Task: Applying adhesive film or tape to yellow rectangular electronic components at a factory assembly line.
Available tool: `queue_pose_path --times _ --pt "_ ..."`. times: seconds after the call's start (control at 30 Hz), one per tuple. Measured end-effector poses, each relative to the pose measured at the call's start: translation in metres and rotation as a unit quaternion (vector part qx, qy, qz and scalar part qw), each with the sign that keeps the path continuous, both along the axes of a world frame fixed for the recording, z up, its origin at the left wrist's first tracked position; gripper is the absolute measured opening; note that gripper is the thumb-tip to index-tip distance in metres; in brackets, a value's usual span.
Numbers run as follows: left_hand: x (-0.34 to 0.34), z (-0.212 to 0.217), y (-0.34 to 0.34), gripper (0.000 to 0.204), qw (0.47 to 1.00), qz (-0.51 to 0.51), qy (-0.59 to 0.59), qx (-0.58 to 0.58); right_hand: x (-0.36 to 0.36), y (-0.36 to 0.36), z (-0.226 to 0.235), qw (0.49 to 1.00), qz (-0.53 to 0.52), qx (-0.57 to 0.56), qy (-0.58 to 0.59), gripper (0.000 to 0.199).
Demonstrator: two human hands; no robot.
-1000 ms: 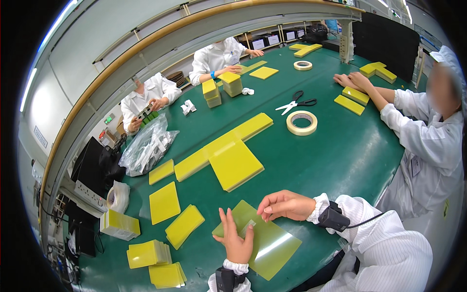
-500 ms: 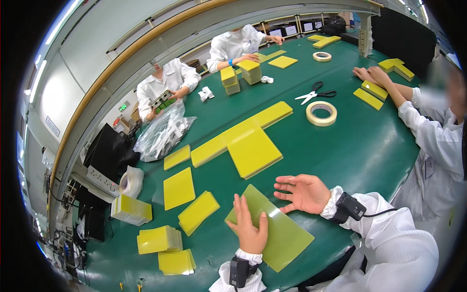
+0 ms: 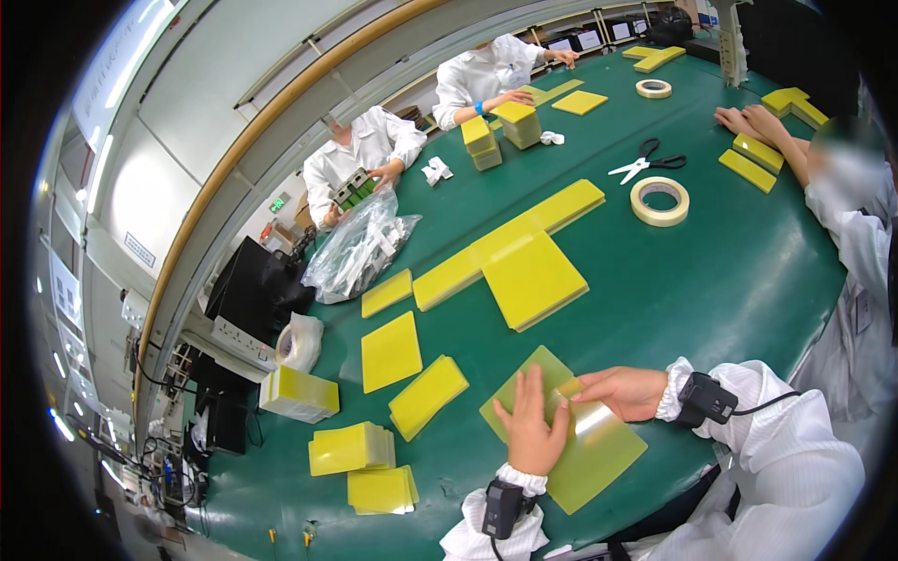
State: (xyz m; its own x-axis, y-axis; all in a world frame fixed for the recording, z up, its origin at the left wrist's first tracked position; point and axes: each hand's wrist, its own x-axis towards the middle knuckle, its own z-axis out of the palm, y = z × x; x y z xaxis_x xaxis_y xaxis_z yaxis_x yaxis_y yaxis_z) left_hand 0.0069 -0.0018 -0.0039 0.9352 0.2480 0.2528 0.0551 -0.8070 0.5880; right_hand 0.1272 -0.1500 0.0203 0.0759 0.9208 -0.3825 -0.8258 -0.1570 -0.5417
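Note:
Two translucent yellow-green plastic sheets, a narrower one and a larger one (image 3: 599, 458), lie edge to edge on the table in front of me. My left hand (image 3: 535, 430) rests over them with its fingers stretched out, pressing on the surface. My right hand (image 3: 625, 393) comes in from the right, thumb and fingertips drawn together at the seam between the sheets. A small yellowish patch shows at those fingertips; whether it is a strip of tape I cannot make out. Beyond lies a T-shaped stack of yellow sheets (image 3: 533, 279).
Left of my hands lie yellow sheet stacks (image 3: 428, 397) and a wrapped block of sheets (image 3: 299, 395). Farther off are a masking tape roll (image 3: 659, 202), scissors (image 3: 650, 161) and a clear plastic bag (image 3: 360, 245). Several co-workers in white sit around the green table (image 3: 720, 280).
My right hand has moved from open above the sheets down to their seam, its fingers now together. My left hand stays flat on the sheets. The whole view has shifted.

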Motion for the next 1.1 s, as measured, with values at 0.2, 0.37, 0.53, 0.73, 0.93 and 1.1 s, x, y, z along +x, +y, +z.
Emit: queue_pose_path --times 0.2,0.37,0.53,0.73,0.93,1.1 --pt "0.003 0.000 -0.006 0.047 0.985 -0.021 0.013 0.173 0.002 0.001 -0.006 0.999 -0.003 -0.018 -0.028 0.036" --pt "0.003 0.004 -0.006 0.047 0.986 -0.030 0.034 0.163 0.003 0.002 -0.012 0.999 0.003 -0.019 -0.037 0.037" --pt "0.002 0.002 -0.005 0.048 0.986 -0.027 0.027 0.164 0.001 0.003 -0.011 0.998 0.010 -0.015 -0.052 0.037" --pt "0.001 0.005 -0.004 0.048 0.986 -0.028 0.047 0.160 0.001 0.005 -0.011 0.997 0.017 -0.010 -0.077 0.039" --pt "0.002 0.005 -0.008 0.049 0.986 -0.034 0.054 0.156 0.003 0.002 -0.016 0.996 0.022 -0.009 -0.082 0.045" --pt "0.002 0.006 -0.008 0.049 0.987 -0.038 0.048 0.152 0.002 0.000 -0.014 0.996 0.029 -0.009 -0.080 0.043"
